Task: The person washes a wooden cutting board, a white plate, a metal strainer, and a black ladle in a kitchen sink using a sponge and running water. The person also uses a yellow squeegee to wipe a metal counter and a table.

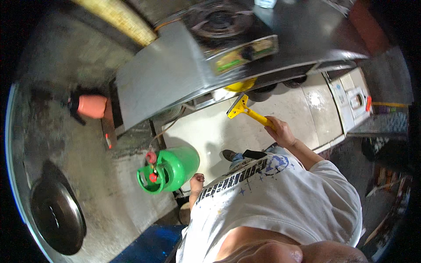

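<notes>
My right hand (280,131) grips the handle of a yellow scraper (251,112), whose wide head points up and left, over the tiled floor and close to the front edge of a metal counter (158,75). My left hand (197,180) hangs low beside my body, its fingers curled, near the base of a green gas cylinder (179,167); whether anything is inside it cannot be told. On the counter sits a gas stove (227,36) with one round burner and a knob on its front panel.
Under the counter's edge are a yellow rounded thing (241,85) and dark round pots (261,93). A hose runs from the cylinder toward the counter. An orange container (92,106) is at the left, a dark round pan or lid (57,217) at the lower left, and a squat toilet (357,99) at the right.
</notes>
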`<state>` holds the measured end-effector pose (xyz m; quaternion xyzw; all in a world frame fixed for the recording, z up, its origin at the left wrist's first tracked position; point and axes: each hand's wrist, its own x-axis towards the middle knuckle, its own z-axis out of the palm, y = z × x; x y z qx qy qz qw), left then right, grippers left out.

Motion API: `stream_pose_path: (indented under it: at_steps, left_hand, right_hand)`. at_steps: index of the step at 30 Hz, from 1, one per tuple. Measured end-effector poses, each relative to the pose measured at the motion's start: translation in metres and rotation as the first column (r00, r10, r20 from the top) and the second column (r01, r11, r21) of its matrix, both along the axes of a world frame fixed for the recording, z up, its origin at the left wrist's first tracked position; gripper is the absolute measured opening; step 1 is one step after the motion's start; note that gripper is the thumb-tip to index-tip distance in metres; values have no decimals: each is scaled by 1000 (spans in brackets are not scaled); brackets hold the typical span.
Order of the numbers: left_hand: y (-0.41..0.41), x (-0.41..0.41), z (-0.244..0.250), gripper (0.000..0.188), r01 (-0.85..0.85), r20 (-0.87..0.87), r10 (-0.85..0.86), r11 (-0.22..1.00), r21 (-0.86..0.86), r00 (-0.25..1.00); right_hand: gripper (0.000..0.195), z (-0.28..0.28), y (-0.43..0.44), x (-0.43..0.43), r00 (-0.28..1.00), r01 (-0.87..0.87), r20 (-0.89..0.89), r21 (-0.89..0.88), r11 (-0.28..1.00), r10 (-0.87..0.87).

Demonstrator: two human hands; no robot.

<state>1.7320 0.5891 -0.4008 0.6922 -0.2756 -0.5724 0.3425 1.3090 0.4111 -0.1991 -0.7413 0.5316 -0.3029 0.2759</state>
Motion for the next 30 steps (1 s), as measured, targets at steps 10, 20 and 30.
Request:
stream_pose_path:
  at_steps: [10,20,30]
  left_hand:
    - [-147,-218,96,17,711,519,-633,700,66,575]
    - [-231,-466,164,15,982,502,-849,187,-5,164]
    - [-267,-666,156,32,992,493,-861,-104,69,-125]
  right_hand:
    - [30,2,90,-232,806,591,72,-69,804,-587]
    - [29,78,193,-383,366,929,219,-35,368,-905]
    - [34,106,276,-516,57,993,83,-107,48,-995]
